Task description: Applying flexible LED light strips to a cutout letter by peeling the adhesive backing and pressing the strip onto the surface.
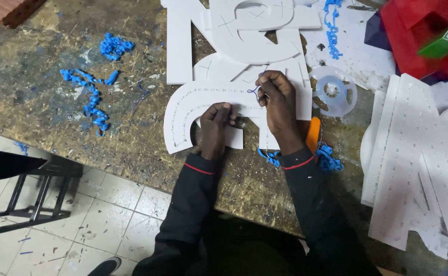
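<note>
Hands at work on a curved white foam-board letter point(193, 110) lying near the front edge of the workbench point(45, 102). Left hand point(214, 125) is closed, fingers pinching the inner edge of the letter and pressing it flat. Right hand point(280, 105) is closed too, fingertips gripping a thin blue wire point(253, 91) at the letter's upper edge. A row of small holes follows the letter's curve; only this one wire shows in it, so most of the row looks unfilled. Blue wire scraps point(92, 102) lie well apart toward the left of the bench, with bare board around them. Stacked white letters point(244, 30) crowd the far side; a clear spool point(332, 91) and a large perforated letter point(418, 158) close in the right.
</note>
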